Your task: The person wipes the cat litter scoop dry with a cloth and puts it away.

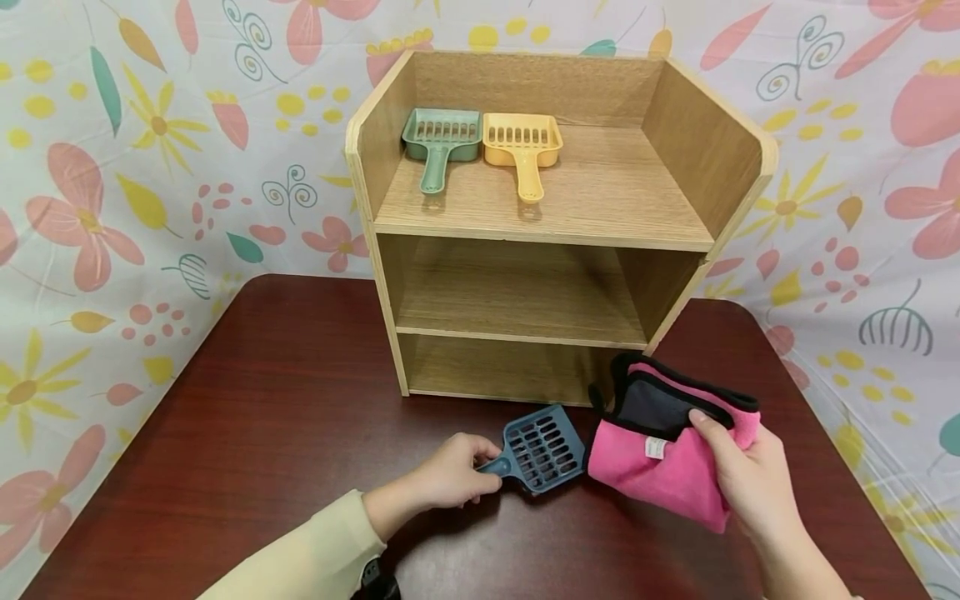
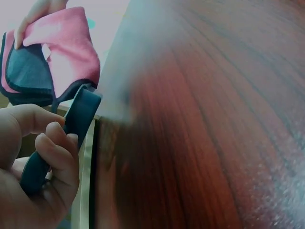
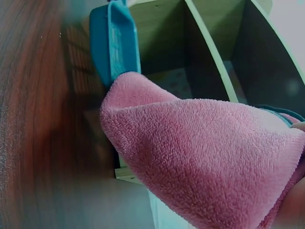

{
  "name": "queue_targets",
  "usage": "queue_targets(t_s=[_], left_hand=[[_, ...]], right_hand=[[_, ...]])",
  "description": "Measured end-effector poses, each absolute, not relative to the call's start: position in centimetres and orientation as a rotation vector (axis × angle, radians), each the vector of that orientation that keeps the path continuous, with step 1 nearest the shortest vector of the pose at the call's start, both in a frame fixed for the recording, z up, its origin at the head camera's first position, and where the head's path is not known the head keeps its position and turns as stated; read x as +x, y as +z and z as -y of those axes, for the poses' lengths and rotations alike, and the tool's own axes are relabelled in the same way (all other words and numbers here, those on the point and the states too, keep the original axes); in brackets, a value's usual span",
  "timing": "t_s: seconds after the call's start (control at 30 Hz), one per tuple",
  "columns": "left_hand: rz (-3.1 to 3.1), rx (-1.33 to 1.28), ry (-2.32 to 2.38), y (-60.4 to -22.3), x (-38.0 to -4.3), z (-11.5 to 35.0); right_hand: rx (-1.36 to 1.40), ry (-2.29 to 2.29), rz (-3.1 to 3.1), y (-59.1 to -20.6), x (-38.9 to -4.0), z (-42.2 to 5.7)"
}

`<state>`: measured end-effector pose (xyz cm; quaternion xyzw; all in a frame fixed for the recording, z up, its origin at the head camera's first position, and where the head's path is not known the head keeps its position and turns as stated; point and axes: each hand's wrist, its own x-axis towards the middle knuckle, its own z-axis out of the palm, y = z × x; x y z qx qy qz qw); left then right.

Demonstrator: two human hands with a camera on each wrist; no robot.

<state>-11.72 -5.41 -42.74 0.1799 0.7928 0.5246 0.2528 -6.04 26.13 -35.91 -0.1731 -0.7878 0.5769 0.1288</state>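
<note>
My left hand [image 1: 453, 471] grips the handle of a blue slotted litter scoop [image 1: 543, 448], held over the table in front of the shelf. In the left wrist view the fingers [image 2: 57, 148] curl round that handle. My right hand [image 1: 753, 479] holds a folded pink cloth [image 1: 652, 467] with black edging and a dark grey patch, thumb on top. The cloth's left end meets the far edge of the scoop. Seen from the right wrist, the fluffy pink cloth [image 3: 200, 152] overlaps the end of the blue scoop [image 3: 121, 43].
A wooden shelf unit [image 1: 543, 236] stands at the back of the dark red table [image 1: 300, 433]. On its top board lie a green litter scoop [image 1: 442, 137] and a yellow litter scoop [image 1: 522, 142], side by side. A flower-patterned curtain [image 1: 112, 167] hangs behind.
</note>
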Motion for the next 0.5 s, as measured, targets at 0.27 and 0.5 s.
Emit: queue_targets(t_s=[0.27,0.5], left_hand=[[-2.139,0.507,1.471,-42.1,-12.1,5.3],[-2.152,0.496,1.387,-41.7,-12.2,5.8]], right_hand=[[-0.446,1.484,2.413,-36.1,-6.2,-25.6],[-0.566,1.59,2.213,-35.0,-6.4,-25.7]])
